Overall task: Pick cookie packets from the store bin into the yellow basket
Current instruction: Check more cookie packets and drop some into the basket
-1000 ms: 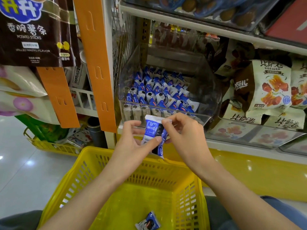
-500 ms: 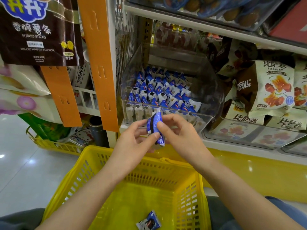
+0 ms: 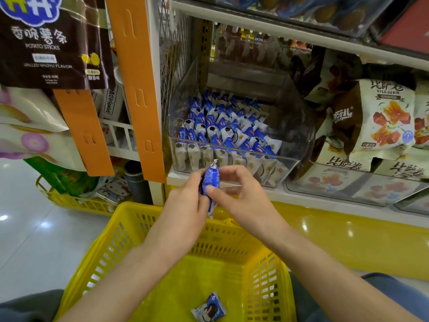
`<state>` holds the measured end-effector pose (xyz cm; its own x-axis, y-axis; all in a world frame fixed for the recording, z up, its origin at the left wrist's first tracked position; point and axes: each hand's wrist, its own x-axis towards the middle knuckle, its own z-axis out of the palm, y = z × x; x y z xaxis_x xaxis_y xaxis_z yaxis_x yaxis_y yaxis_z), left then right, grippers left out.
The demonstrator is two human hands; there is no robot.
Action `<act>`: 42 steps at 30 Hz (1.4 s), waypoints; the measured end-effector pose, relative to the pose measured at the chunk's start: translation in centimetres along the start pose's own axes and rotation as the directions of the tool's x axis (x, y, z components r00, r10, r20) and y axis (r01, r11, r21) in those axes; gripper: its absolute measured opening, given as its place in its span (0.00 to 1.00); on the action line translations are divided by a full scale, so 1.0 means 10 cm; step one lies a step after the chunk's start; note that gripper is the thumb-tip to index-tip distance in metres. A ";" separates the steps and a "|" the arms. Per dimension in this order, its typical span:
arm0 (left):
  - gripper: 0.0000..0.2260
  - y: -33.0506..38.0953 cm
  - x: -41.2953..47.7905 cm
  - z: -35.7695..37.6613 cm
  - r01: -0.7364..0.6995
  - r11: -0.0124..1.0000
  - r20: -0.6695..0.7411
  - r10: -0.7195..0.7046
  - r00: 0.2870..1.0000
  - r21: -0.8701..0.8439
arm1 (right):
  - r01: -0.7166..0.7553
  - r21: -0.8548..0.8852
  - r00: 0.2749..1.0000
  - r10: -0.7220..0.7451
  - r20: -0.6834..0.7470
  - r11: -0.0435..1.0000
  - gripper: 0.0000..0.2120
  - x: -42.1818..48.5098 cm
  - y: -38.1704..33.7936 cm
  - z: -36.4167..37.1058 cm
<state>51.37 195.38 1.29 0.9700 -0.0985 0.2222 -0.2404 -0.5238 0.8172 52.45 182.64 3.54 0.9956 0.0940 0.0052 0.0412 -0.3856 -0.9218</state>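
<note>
While both hands meet just above the far rim of the yellow basket (image 3: pixel 111 249), the clear bin (image 3: pixel 299 126) on the shelf at frame centre holds tight rows of blue-and-white cookie packets (image 3: pixel 222 126), most standing on end, with a front row pressed against its transparent wall. Low in the frame, the basket carries a single loose packet (image 3: pixel 209 307) lying flat on its floor near the front.

A held packet (image 3: pixel 210 180) stands upright between the hands, its crimped top pointing at the bin's front wall. The left hand (image 3: pixel 185 205) grasps it from the left with fingers curled round its side. The right hand (image 3: pixel 243 196) has its thumb laid on the packet's lower half and its fingers arched over towards the top; whether the forefinger actually touches the wrapper is hard to make out.

At the left edge, a second yellow basket (image 3: pixel 69 201) sits on the floor with a green bag and other goods in it. Right of the bin, a clear tray (image 3: pixel 348 194) holds white and brown snack bags (image 3: pixel 383 117).

Compared with a second ago, the held packet no longer shows its broad face to the camera; it is turned narrow-side on and has risen slightly towards the bin. The right fingers have opened out from their tight pinch. The loose packet lies where it lay.
</note>
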 end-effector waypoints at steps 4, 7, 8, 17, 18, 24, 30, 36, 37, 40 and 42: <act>0.15 -0.01 0.02 -0.04 -0.037 0.997 -0.025 0.038 0.999 0.063 | -0.042 0.029 0.999 0.041 0.026 0.999 0.14 -0.01 -0.02 0.02; 0.14 -0.02 0.02 -0.06 -0.050 0.996 -0.020 0.052 0.998 0.078 | -0.037 0.030 0.999 0.036 0.036 0.999 0.12 -0.01 -0.03 0.02; 0.13 -0.02 0.03 -0.06 -0.044 0.996 -0.019 0.046 0.999 0.084 | -0.032 0.021 0.999 0.032 0.037 0.999 0.12 -0.01 -0.03 0.02; 0.10 0.01 0.04 -0.07 -0.117 0.977 -0.026 0.124 0.992 0.179 | -0.011 -0.065 0.996 0.017 0.092 0.998 0.09 0.01 0.00 -0.02; 0.10 0.01 0.03 -0.08 -0.149 0.962 -0.018 0.157 0.987 0.229 | -0.001 -0.091 0.995 0.011 0.102 0.996 0.09 0.00 0.00 -0.02; 0.14 0.02 0.05 -0.10 -0.180 0.947 -0.007 0.189 0.982 0.264 | 0.041 -0.150 0.993 -0.024 0.118 0.988 0.09 -0.02 0.01 0.00; 0.07 -0.02 0.12 -0.08 -0.020 0.995 -0.055 0.026 0.998 0.102 | -0.064 0.018 0.992 0.061 0.114 0.998 0.14 0.02 -0.02 0.00; 0.10 0.02 0.21 -0.12 0.153 0.964 -0.032 -0.163 0.986 -0.218 | -0.125 0.106 0.966 0.097 0.239 0.986 0.23 0.07 -0.04 -0.10; 0.10 0.03 0.22 -0.13 0.202 0.937 -0.001 -0.211 0.978 -0.285 | -0.100 0.071 0.970 0.081 0.229 0.993 0.24 0.07 -0.04 -0.11; 0.11 0.09 0.22 -0.13 0.331 0.824 0.108 -0.318 0.942 -0.460 | -0.032 -0.023 0.992 0.034 0.123 0.999 0.24 0.07 0.00 -0.10; 0.11 0.13 0.22 -0.12 0.357 0.755 0.186 -0.305 0.934 -0.551 | 0.002 -0.101 1.000 0.001 0.024 0.995 0.25 0.07 0.02 -0.10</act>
<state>53.11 195.47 3.49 0.9859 -0.0900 -0.1410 0.1447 0.0357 0.9888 53.27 181.76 3.73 0.9933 0.1155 -0.0044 0.0515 -0.4763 -0.8778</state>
